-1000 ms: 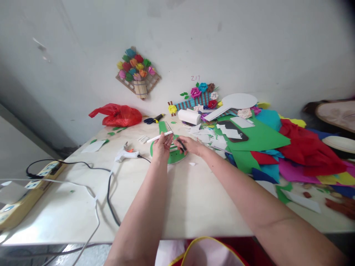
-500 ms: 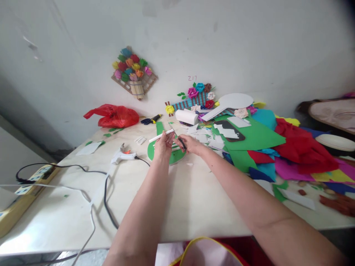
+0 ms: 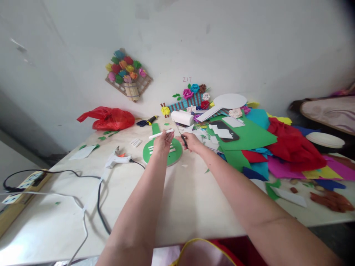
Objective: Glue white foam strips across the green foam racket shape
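Note:
My left hand [image 3: 163, 141] is closed around a thin white roll [image 3: 158, 134], which looks like rolled paper, above a green paddle-shaped piece [image 3: 147, 155]. Several short white strips lie across the green piece, partly behind my hand. A pair of scissors [image 3: 184, 141] with dark handles is in my right hand [image 3: 192, 142], its fingers wrapped round the handles. The blades point up and away, just right of the white roll's end and apart from it. Left of the green piece lie several short white roll pieces [image 3: 135, 142].
A white glue gun [image 3: 118, 159] with a cord lies on the left, near a power strip [image 3: 27, 184]. Dark pliers [image 3: 146, 121] and a red plastic bag [image 3: 111, 118] sit at the back. White scraps, a phone [image 3: 234, 136] and coloured sheets [image 3: 294, 147] cover the right side.
The scissors have moved right, away from the white roll's end, so a gap now separates my hands. The whole view has shifted slightly. My left hand still holds the roll.

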{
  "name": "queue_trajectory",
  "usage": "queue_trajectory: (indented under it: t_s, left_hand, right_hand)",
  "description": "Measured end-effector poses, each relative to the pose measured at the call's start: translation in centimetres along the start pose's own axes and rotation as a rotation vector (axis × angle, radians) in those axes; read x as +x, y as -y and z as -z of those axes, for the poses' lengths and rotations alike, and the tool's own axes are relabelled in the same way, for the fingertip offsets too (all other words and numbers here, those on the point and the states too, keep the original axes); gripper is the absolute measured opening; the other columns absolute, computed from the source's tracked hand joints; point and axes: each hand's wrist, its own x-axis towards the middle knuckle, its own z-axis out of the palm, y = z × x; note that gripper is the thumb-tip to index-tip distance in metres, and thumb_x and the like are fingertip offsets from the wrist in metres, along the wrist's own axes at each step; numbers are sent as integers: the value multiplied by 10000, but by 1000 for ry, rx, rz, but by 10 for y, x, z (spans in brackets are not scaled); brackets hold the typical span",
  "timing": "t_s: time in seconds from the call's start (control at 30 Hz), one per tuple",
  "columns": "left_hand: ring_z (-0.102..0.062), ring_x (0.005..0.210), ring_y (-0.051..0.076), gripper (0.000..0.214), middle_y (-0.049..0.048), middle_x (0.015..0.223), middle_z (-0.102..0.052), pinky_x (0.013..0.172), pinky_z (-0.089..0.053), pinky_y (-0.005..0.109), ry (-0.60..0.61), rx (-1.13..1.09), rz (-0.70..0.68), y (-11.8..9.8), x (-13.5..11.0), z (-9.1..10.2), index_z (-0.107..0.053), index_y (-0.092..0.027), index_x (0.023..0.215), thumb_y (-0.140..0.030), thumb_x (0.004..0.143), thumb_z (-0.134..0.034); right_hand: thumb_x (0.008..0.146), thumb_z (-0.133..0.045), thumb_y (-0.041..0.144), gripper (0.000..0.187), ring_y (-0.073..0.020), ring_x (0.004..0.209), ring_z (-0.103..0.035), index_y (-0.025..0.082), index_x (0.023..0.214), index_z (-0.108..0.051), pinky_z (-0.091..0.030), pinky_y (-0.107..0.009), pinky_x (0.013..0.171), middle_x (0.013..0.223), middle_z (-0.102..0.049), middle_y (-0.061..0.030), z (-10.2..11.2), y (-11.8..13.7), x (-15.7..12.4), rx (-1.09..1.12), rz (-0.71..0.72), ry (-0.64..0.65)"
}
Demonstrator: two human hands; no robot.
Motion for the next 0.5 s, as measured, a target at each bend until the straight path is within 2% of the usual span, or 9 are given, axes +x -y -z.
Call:
queue_trajectory:
  t_s: [0.1,0.17,0.23,0.33,0.4,0.5]
  left_hand:
    - [-631,620,149,57,69,655,-648,681,-511,293,180,174,38,-7,-11,7,-533,-123,750,-148,737,-583]
    - [-606,549,136,124,27,576,-612,618,-507,279,330,305,68,-13,-21,13,-530,-141,788,-195,714,-613]
    - [-592,524,133,195,13,552,-597,575,-493,260,428,428,110,-19,-28,18,-525,-145,823,-222,684,-637]
    - [-569,509,115,214,41,614,-618,461,-421,190,484,563,132,-26,-34,22,-514,-130,812,-212,654,-633]
    - [-466,404,61,199,19,571,-587,367,-299,151,492,591,126,-29,-34,21,-515,-125,820,-198,657,-603]
    - [-301,331,15,235,-39,486,-485,332,-157,142,489,581,127,-31,-33,21,-531,-127,890,-220,680,-580]
  right_hand:
    - [690,-550,579,414,-82,401,-485,182,791,-491,-286,-167,291,576,-519,20,12,-1,-2,-24,-25,-89]
    - [684,-544,603,445,-76,412,-496,169,775,-498,-299,-165,300,592,-541,4,21,1,-6,14,-55,-45]
    - [678,-555,604,454,-67,412,-494,156,728,-502,-307,-161,311,588,-553,-8,30,3,-10,75,-51,58]
    - [678,-574,579,438,-65,426,-500,147,731,-525,-313,-155,317,607,-578,-16,39,4,-13,135,-3,188]
    - [694,-574,554,416,-70,454,-514,145,765,-545,-336,-154,330,640,-598,-23,42,4,-14,140,25,249]
    - [733,-547,520,393,-82,500,-534,142,839,-557,-382,-161,366,694,-619,-36,46,4,-14,154,49,306]
